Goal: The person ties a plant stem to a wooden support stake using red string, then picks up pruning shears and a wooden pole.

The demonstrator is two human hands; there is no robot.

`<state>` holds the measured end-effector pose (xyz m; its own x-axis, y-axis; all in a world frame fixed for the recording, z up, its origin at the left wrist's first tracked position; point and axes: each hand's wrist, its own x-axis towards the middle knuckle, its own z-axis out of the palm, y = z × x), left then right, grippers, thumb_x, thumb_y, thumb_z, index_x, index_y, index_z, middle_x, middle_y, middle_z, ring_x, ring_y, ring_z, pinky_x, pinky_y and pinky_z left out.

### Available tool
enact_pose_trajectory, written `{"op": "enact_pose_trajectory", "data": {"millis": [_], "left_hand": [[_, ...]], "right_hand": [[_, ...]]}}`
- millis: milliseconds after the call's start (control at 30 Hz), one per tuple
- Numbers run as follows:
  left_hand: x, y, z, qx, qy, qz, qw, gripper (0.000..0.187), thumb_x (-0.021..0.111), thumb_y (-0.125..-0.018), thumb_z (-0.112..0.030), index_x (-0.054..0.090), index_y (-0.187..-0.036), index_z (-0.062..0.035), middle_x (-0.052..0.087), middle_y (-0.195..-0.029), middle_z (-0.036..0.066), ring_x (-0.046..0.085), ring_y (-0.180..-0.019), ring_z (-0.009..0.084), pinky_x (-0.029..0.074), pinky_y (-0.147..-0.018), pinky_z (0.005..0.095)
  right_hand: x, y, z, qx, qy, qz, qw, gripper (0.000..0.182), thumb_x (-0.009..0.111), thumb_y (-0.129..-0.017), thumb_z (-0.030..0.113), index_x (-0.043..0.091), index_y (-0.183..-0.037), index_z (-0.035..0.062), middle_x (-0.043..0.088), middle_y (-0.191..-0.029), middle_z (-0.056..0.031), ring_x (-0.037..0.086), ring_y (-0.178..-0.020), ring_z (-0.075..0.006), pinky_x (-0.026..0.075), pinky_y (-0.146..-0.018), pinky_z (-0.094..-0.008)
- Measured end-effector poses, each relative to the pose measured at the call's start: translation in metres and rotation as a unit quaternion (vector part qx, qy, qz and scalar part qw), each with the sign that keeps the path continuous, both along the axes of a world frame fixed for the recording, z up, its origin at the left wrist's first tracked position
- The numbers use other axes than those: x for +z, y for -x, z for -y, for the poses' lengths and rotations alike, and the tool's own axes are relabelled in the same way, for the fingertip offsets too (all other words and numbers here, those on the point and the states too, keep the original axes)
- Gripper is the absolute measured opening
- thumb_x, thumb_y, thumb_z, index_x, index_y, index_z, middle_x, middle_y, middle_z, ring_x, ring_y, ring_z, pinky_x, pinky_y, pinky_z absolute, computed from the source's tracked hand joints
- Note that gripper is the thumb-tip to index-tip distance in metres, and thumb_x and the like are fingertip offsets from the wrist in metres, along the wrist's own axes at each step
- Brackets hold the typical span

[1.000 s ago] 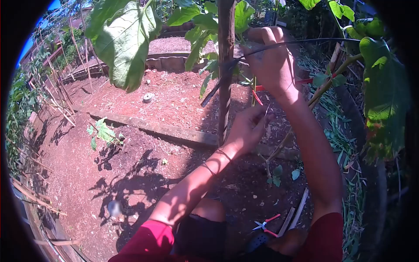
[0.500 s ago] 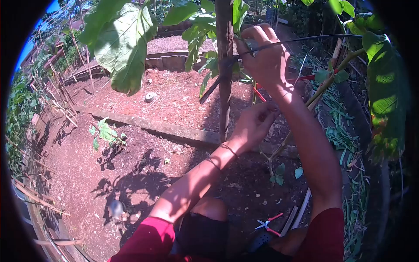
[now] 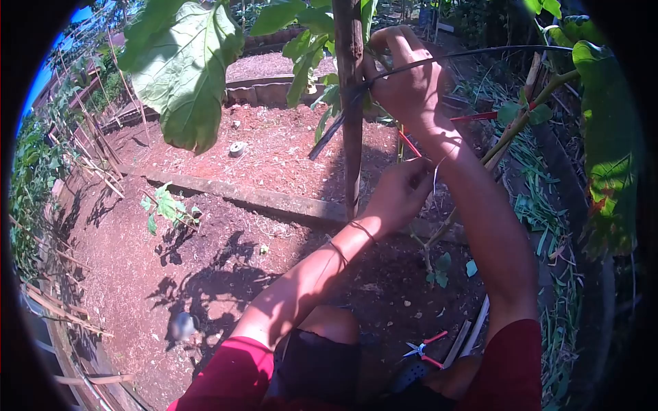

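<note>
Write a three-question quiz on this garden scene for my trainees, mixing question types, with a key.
1. True or false: the right hand presses a dark cord against the wooden stake.
2. What lies on the soil near the person's knee? A) red-handled pliers B) a trowel C) a glove
3. What does the left hand pinch?

Key: 1 true. 2 A, the red-handled pliers. 3 a thin pale wire.

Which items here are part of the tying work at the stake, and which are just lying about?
In use: wooden stake; dark branch held by right hand; thin wire at left hand.

Lying about: red-handled pliers; round disc on mulch; wooden border plank.
</note>
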<state>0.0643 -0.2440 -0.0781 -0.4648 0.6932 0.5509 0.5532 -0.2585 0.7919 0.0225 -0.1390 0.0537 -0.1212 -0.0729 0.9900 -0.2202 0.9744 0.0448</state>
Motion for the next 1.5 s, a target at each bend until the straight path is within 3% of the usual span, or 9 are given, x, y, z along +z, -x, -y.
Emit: {"op": "enact_pose_trajectory", "data": {"millis": [433,533,633,667,767,967,1067,1333,1500], "left_hand": [[0.003,0.004,0.002,-0.011,0.035,0.01,0.999,0.027,0.063,-0.1,-0.013,0.065,-0.124,-0.0004,0.075,-0.102,0.015,0.067,-0.088,0.0165,0.051,-0.079,0.035],[0.005,0.004,0.004,0.002,0.049,-0.004,0.999,0.027,0.064,-0.1,-0.013,0.066,-0.124,-0.0018,0.075,-0.101,0.013,0.067,-0.087,0.0159,0.051,-0.078,0.0343],[0.0,0.006,0.006,0.008,0.024,-0.008,1.0,0.025,0.066,-0.099,-0.013,0.068,-0.12,-0.0016,0.075,-0.096,0.012,0.065,-0.083,0.0147,0.05,-0.076,0.0333],[-0.003,0.006,0.007,0.005,0.005,-0.002,1.0,0.023,0.067,-0.098,-0.013,0.069,-0.117,-0.0008,0.074,-0.093,0.011,0.064,-0.08,0.014,0.05,-0.075,0.0328],[-0.009,0.011,0.013,0.003,-0.005,0.02,1.0,0.018,0.069,-0.097,-0.012,0.071,-0.109,0.0005,0.073,-0.087,0.01,0.063,-0.079,0.0137,0.05,-0.074,0.0318],[-0.004,0.006,0.027,0.011,-0.026,0.001,1.0,0.015,0.071,-0.097,-0.011,0.071,-0.107,0.001,0.073,-0.086,0.009,0.065,-0.08,0.0118,0.051,-0.075,0.03],[-0.005,0.005,0.031,0.021,-0.041,-0.021,0.999,0.014,0.07,-0.097,-0.008,0.071,-0.108,0.001,0.074,-0.09,0.011,0.069,-0.081,0.0138,0.053,-0.074,0.0307],[0.017,-0.004,0.022,-0.006,-0.019,-0.049,0.999,0.014,0.071,-0.096,-0.008,0.072,-0.107,0.0006,0.073,-0.085,0.01,0.068,-0.076,0.0134,0.053,-0.069,0.0306],[0.04,-0.018,0.001,-0.009,0.004,-0.066,0.998,0.017,0.072,-0.096,-0.01,0.072,-0.108,0.0007,0.072,-0.08,0.009,0.064,-0.069,0.0116,0.051,-0.064,0.0301]], "right_hand": [[-0.019,0.005,-0.008,0.026,-0.003,-0.109,0.994,0.026,0.08,-0.084,0.015,0.067,-0.103,0.0034,0.066,-0.097,-0.0109,0.064,-0.079,-0.0308,0.053,-0.069,-0.0398],[-0.026,0.007,-0.007,0.032,0.139,-0.05,0.989,0.013,0.079,-0.085,0.021,0.071,-0.083,0.0094,0.059,-0.065,-0.0078,0.063,-0.063,-0.0285,0.05,-0.062,-0.0398],[-0.024,0.004,-0.013,0.105,0.131,-0.001,0.986,0.014,0.079,-0.084,0.019,0.071,-0.081,0.0087,0.058,-0.064,-0.0064,0.06,-0.06,-0.0279,0.05,-0.062,-0.0406],[-0.023,-0.002,-0.02,0.089,0.064,0.032,0.993,0.016,0.078,-0.089,0.013,0.071,-0.098,0.0018,0.067,-0.086,-0.0041,0.06,-0.063,-0.0128,0.046,-0.057,-0.0286],[-0.016,-0.009,-0.029,0.156,-0.051,-0.033,0.986,0.025,0.08,-0.082,0.015,0.067,-0.1,0.0032,0.064,-0.096,-0.0129,0.062,-0.076,-0.0292,0.05,-0.064,-0.0419],[-0.019,-0.052,-0.019,0.048,0.101,0.18,0.977,0.041,0.08,-0.084,0.023,0.065,-0.117,0.003,0.056,-0.119,-0.0152,0.064,-0.104,-0.0267,0.054,-0.084,-0.0413],[-0.025,-0.055,-0.017,-0.008,0.234,0.219,0.947,0.044,0.079,-0.087,0.03,0.065,-0.12,0.004,0.055,-0.12,-0.0161,0.064,-0.103,-0.0239,0.052,-0.081,-0.0385],[-0.026,-0.125,-0.027,0.122,0.299,0.285,0.903,0.022,0.067,-0.099,0.021,0.072,-0.113,0.0048,0.066,-0.09,-0.0042,0.057,-0.073,-0.0087,0.05,-0.069,-0.0286],[-0.032,-0.18,-0.048,0.005,0.263,0.311,0.913,0.025,0.069,-0.1,0.027,0.073,-0.111,0.0051,0.066,-0.09,-0.0012,0.055,-0.075,-0.0077,0.046,-0.066,-0.0274]]}}
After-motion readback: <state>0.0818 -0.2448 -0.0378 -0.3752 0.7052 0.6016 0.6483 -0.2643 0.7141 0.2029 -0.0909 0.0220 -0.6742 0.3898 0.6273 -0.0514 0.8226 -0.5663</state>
